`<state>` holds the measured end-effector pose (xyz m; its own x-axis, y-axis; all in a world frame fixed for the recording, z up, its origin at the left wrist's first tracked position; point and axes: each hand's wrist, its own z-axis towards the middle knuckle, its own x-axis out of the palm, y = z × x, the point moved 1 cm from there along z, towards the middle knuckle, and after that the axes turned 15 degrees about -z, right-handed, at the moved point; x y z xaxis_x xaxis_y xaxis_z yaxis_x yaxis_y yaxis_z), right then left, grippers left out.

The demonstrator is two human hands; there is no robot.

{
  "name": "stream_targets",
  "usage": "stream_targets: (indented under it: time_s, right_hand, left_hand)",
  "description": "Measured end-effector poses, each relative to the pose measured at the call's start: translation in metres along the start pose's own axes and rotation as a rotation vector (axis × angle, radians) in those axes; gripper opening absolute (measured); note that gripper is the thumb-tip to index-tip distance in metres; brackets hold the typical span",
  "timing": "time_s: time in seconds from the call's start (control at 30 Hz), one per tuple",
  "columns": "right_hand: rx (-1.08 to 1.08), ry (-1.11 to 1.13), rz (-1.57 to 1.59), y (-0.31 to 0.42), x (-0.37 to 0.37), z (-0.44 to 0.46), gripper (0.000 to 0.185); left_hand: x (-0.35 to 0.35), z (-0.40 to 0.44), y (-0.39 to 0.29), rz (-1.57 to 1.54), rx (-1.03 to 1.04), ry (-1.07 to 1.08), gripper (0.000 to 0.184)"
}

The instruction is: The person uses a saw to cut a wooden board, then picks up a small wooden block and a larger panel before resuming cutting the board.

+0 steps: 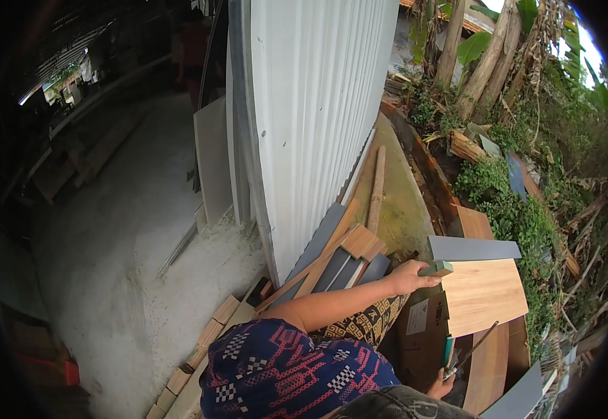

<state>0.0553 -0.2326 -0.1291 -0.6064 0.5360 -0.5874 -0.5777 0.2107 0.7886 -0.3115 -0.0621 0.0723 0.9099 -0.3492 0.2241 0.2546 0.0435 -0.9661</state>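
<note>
My left hand (409, 277) reaches out from a patterned navy sleeve, fingers closed on a small green block (437, 269). It is at the left edge of a light wood-grain board (485, 297). A narrow grey board (475, 248) lies across the far end of that board. Lower down, my right hand (443, 384) is partly hidden by a dark cap brim. Its fingers are closed around a slim tool with a long dark shaft (478, 346), whose kind I cannot make out. Beside it stands a thin teal strip (448, 351). A brown cardboard box (423, 325) is under the boards.
A corrugated metal sheet (318, 105) stands upright at centre. Offcut boards (363, 244) and a wooden pole (377, 188) lie at its foot. Bricks (213, 332) edge the concrete floor (122, 230). Plants (492, 188) grow on the right. A person (194, 56) stands in the shade behind.
</note>
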Motion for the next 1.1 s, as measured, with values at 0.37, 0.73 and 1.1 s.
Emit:
stream_targets:
  time_s: [0.37,0.73,1.1]
  right_hand:
    - [-0.019,-0.059,-0.138,0.019,-0.003,-0.011,0.031]
    - [-0.098,-0.068,-0.129,0.031,-0.007,-0.016,0.029]
    - [0.016,-0.114,-0.165,0.043,-0.003,-0.026,0.027]
  left_hand:
    - [0.020,0.004,0.004,0.193,-0.032,0.043,0.042]
    - [0.042,0.005,0.004,0.142,-0.142,0.050,0.043]
    - [0.083,0.017,0.030,0.596,-0.265,0.256,0.063]
